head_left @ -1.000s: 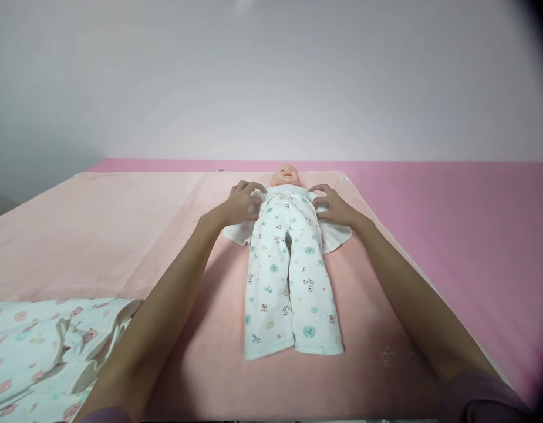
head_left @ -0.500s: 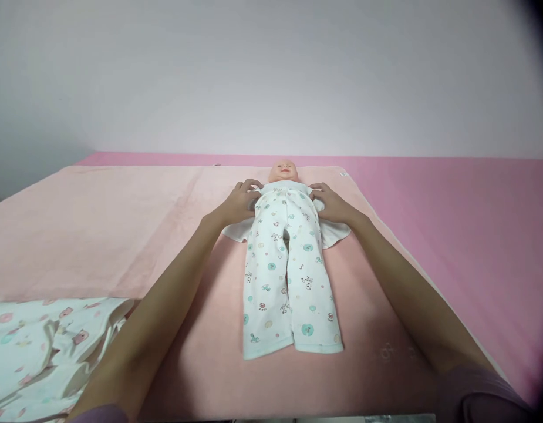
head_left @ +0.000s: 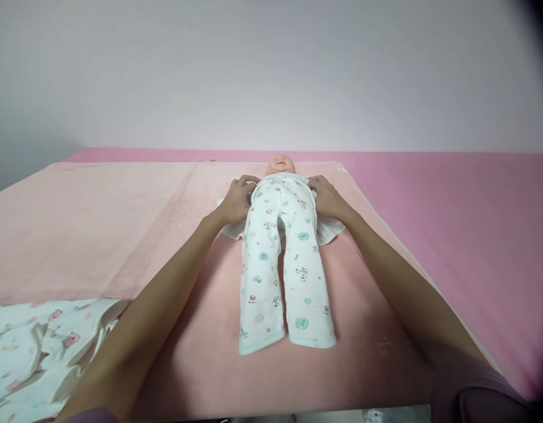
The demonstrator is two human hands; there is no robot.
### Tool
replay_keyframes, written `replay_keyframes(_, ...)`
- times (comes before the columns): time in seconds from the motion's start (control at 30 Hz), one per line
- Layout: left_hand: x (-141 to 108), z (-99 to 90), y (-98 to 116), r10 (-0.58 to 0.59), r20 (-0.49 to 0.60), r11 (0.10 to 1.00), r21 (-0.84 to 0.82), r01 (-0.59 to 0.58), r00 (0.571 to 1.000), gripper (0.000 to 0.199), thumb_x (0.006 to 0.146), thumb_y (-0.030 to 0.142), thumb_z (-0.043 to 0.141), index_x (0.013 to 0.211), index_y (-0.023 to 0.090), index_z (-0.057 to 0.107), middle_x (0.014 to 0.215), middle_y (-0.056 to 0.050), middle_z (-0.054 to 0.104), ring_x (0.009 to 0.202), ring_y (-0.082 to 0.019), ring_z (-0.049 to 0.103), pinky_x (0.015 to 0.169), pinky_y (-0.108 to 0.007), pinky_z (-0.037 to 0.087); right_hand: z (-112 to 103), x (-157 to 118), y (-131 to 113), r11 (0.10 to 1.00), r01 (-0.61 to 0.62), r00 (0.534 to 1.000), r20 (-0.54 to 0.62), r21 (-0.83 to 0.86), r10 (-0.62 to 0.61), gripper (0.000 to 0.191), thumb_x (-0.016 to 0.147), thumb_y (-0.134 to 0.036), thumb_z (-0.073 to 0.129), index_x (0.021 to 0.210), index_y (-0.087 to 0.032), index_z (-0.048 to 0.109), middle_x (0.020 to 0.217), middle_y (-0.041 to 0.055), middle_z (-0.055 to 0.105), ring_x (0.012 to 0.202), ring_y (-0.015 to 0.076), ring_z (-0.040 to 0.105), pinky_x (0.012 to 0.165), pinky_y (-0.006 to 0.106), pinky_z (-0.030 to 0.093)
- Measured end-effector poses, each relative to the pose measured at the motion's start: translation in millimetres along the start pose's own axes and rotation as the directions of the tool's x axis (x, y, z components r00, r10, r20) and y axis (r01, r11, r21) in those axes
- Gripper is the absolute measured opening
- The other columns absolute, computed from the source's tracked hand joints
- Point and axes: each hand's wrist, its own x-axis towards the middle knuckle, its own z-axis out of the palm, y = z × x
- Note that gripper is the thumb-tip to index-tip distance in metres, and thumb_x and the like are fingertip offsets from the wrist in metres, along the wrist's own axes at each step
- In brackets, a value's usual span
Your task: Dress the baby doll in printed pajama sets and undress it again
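A doll [head_left: 280, 165] lies on its back with its head at the far end. Over its body are white baby pants [head_left: 297, 247] printed with animals and green dots, both legs stretched towards me. White cloth [head_left: 330, 230], apparently a shirt, sticks out from under the pants on both sides. My left hand [head_left: 239, 200] is closed on the left edge of the pants' waist, fingers bent. At the opposite side of the waist, my right hand [head_left: 326, 197] grips the edge in the same way. The fingertips of both hands are partly hidden by cloth.
A pink blanket [head_left: 121, 229] lies under the doll, on a brighter pink surface [head_left: 451, 235] that shows at the right and back. White printed cloth [head_left: 46, 346] lies in folds at the lower left. A pale wall [head_left: 271, 70] stands behind.
The waist of the pants has moved slightly away from me, nearer the doll's chin. The trouser legs have parted, with a wider gap between them. The whole view has shifted a little.
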Motion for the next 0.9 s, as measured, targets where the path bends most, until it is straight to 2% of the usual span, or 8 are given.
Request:
replay_keyframes(0.13,1,1.5,0,-0.037,0.003,0.999,0.019,0.037,0.999,0.042,0.089,0.043,0.068,0.126,0.024,0.066,0.145,-0.012,0.059,0.138,-0.036,0.050,0.117,-0.055,0.039,4,-2,-7,0.997,-0.021,0.996,-0.089,-0.069,0.015,0.013,0.087,-0.024,0.061,0.099,-0.024,0.063,0.133,0.0137,0.062,0.114,0.0339,0.061,0.103,0.053,0.052)
replay_keyframes(0.23,0,8.7,-2,-0.062,0.006,0.996,0.063,0.062,0.998,0.040,0.092,0.041,0.065,0.129,0.026,0.064,0.146,-0.012,0.058,0.135,-0.036,0.049,0.114,-0.056,0.041,7,-4,-13,0.993,-0.028,0.993,-0.121,-0.116,0.014,0.014,0.092,-0.021,0.054,0.104,-0.025,0.061,0.135,0.0137,0.060,0.114,0.0339,0.058,0.101,0.053,0.051)
replay_keyframes(0.33,-2,15.4,2,-0.116,0.003,0.986,0.119,0.115,0.993,0.040,0.094,0.039,0.062,0.132,0.026,0.062,0.153,-0.013,0.052,0.129,-0.038,0.048,0.104,-0.058,0.045,8,-6,-18,0.982,-0.036,0.996,-0.092,-0.188,0.019,0.018,0.095,-0.020,0.049,0.110,-0.025,0.060,0.139,0.0151,0.055,0.113,0.0364,0.055,0.097,0.057,0.050)
replay_keyframes(0.5,-6,18.4,17,-0.158,-0.003,0.968,0.197,0.155,0.987,0.052,0.092,0.043,0.066,0.140,0.024,0.058,0.156,-0.017,0.049,0.126,-0.042,0.046,0.093,-0.057,0.046,10,-7,-24,0.955,-0.007,1.000,-0.018,-0.296,0.002,0.023,0.099,-0.026,0.050,0.121,-0.025,0.054,0.142,0.0185,0.051,0.113,0.0412,0.049,0.093,0.064,0.049)
replay_keyframes(0.67,-5,22.7,16,-0.165,-0.057,0.973,0.156,0.172,0.985,0.045,0.094,0.045,0.062,0.135,0.026,0.060,0.150,-0.014,0.053,0.125,-0.038,0.047,0.102,-0.056,0.044,12,-9,-27,0.971,-0.034,0.997,-0.070,-0.237,0.018,0.022,0.104,-0.029,0.041,0.122,-0.027,0.054,0.139,0.0167,0.053,0.113,0.0406,0.049,0.095,0.065,0.048)
replay_keyframes(0.9,-2,29.7,9,-0.147,-0.113,0.977,0.139,0.163,0.983,0.036,0.097,0.034,0.057,0.133,0.028,0.058,0.141,-0.012,0.059,0.127,-0.036,0.049,0.109,-0.054,0.040,24,-13,-25,0.971,-0.058,0.983,-0.184,-0.233,0.015,0.027,0.103,-0.026,0.039,0.125,-0.028,0.055,0.134,0.0152,0.057,0.112,0.0370,0.049,0.099,0.057,0.047)
